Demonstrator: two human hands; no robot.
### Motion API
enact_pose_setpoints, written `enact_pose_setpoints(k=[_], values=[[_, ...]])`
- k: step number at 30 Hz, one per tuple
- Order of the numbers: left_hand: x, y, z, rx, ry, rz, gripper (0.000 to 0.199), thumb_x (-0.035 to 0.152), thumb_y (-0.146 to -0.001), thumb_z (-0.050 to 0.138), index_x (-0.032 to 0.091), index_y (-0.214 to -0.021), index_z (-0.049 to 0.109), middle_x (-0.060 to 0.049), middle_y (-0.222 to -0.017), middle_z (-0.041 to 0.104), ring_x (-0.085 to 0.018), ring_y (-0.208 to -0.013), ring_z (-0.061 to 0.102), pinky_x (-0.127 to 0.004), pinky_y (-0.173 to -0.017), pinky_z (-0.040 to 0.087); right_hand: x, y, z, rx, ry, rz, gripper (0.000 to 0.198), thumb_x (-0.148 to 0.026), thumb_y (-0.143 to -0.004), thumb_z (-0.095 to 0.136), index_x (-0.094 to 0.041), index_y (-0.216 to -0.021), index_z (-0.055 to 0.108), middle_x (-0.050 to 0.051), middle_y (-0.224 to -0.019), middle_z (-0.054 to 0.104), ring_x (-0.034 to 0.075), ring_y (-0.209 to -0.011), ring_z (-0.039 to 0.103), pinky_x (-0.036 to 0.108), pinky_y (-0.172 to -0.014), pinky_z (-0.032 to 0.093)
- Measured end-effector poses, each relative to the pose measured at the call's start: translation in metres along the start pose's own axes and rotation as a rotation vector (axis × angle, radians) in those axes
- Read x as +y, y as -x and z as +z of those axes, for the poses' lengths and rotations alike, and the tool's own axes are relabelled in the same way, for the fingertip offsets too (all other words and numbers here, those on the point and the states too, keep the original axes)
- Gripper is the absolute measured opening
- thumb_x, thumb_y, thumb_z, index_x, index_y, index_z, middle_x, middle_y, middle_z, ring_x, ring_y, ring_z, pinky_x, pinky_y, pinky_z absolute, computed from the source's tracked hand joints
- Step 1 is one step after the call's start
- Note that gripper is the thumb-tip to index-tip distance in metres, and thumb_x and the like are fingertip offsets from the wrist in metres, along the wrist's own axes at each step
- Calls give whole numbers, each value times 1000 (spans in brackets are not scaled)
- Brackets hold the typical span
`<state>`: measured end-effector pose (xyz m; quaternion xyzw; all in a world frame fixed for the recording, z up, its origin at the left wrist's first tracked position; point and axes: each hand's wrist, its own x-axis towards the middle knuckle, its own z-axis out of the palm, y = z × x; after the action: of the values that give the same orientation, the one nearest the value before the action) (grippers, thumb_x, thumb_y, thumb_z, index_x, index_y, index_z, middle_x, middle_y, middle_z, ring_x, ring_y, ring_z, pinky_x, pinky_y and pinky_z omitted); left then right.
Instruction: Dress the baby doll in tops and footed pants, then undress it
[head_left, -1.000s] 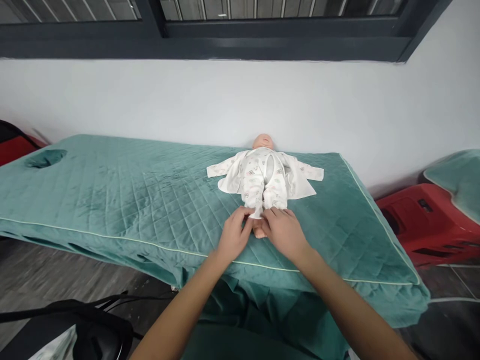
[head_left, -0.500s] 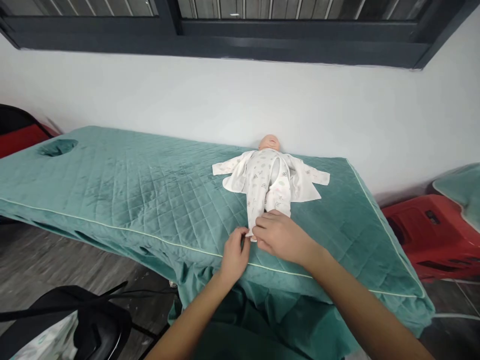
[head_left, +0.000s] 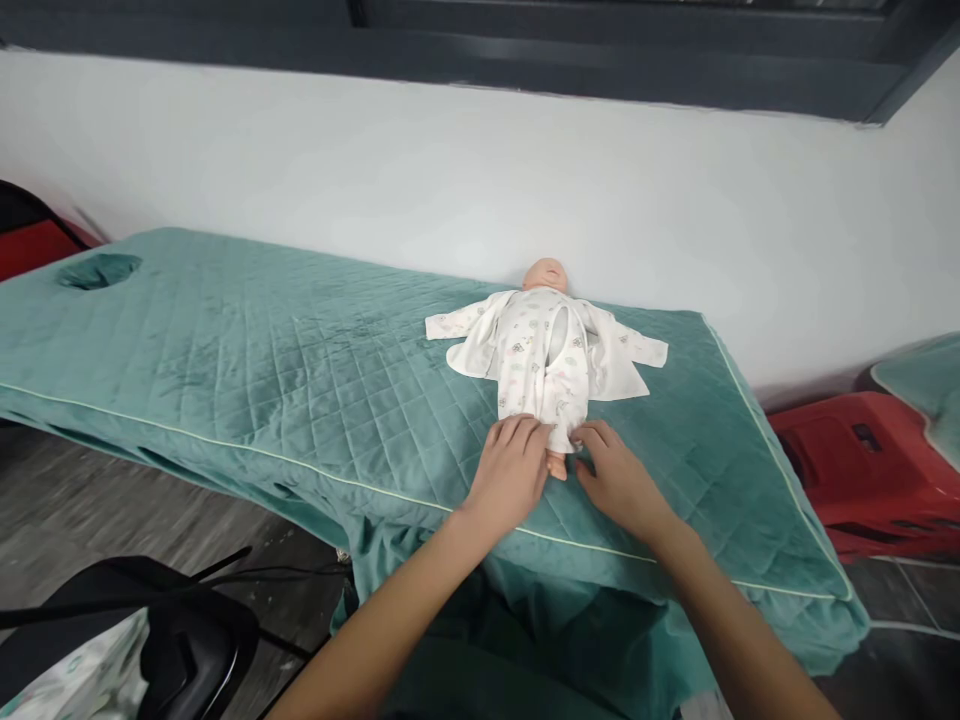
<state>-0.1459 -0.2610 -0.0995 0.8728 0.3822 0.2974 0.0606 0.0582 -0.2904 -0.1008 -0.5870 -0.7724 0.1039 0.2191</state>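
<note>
A baby doll (head_left: 545,274) lies on its back, head toward the wall, in a white printed baby garment (head_left: 521,345) with two legs. A white baby jacket (head_left: 621,372) is spread under it, sleeves out to both sides. My left hand (head_left: 511,468) is closed over the lower end of one trouser leg, covering that foot. At the other leg's cuff, my right hand (head_left: 621,480) pinches the outer edge of the cloth with its fingertips. Between my hands a bare doll foot (head_left: 556,465) pokes out of the cuff.
The doll is on a bed with a green quilted cover (head_left: 337,370), which has a face hole (head_left: 101,270) at its left end. Red plastic stools (head_left: 874,460) stand at the right. A black chair (head_left: 180,640) with printed cloth (head_left: 90,670) on it is at lower left.
Both hands have left the cuff they held together. My left hand now covers that leg's end, and my right hand has moved right to the other cuff, where a foot shows. The view has tilted down.
</note>
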Motion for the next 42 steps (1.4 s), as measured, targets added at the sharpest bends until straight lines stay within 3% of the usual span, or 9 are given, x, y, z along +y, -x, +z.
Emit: enact_pose_setpoints(k=[3,7,13,17,23,28,33,36,42], values=[[0,-16,2,-120,-67,8,29,19,-96,51,17,-124,57,-9,-117,67,-26,-121,55,-48,-113,39,1,3,14,46,78,73,19,-17,-91,52,-18,-109,56,12,-113,61,27,-107,56,41,-91,49],[-2,-21,5,-154,-87,8,22,17,-95,51,18,-114,61,-6,-108,68,-25,-114,57,-49,-114,35,6,-1,27,128,94,88,11,-19,-94,50,-19,-101,58,10,-101,62,26,-97,56,40,-85,47],[-4,-19,7,-89,21,7,23,31,-93,61,21,-114,60,-6,-106,69,-25,-111,59,-49,-114,35,2,-3,15,320,-103,-122,12,-17,-96,50,-20,-104,58,10,-101,64,23,-95,58,40,-85,50],[-5,-22,10,-44,69,-1,16,24,-87,65,21,-103,61,-5,-101,71,-23,-104,62,-49,-116,33,-16,-1,1,301,-114,-236,14,-15,-96,52,-21,-106,59,8,-97,65,21,-92,59,38,-82,51],[-8,-21,12,27,87,22,12,17,-86,58,22,-96,62,-2,-93,72,-20,-93,65,-46,-116,35,-19,4,-3,335,-50,-260,14,-15,-95,56,-22,-107,60,8,-97,65,21,-91,60,37,-81,52],[-2,-16,12,98,97,32,11,22,-92,54,20,-87,63,-2,-85,71,-19,-87,66,-44,-108,43,-9,13,9,377,-31,26,16,-21,-95,58,-20,-111,58,9,-102,63,21,-91,62,36,-80,53],[2,-12,17,126,109,48,15,19,-94,51,21,-101,64,-4,-97,73,-19,-94,67,-45,-110,44,-6,20,27,198,-77,234,15,-30,-98,52,-20,-106,59,5,-92,64,20,-78,61,33,-69,49],[0,-9,20,163,86,69,21,17,-94,50,20,-110,62,-6,-103,71,-21,-100,66,-45,-109,45,-8,22,28,195,-120,207,16,-22,-99,45,-20,-104,60,4,-87,65,19,-78,61,32,-70,48],[-5,7,20,292,181,28,12,14,-91,52,20,-98,60,-6,-91,67,-21,-91,62,-41,-89,53,-20,30,2,354,31,-33,21,-15,-97,48,-22,-109,64,7,-97,67,19,-85,63,32,-75,50]])
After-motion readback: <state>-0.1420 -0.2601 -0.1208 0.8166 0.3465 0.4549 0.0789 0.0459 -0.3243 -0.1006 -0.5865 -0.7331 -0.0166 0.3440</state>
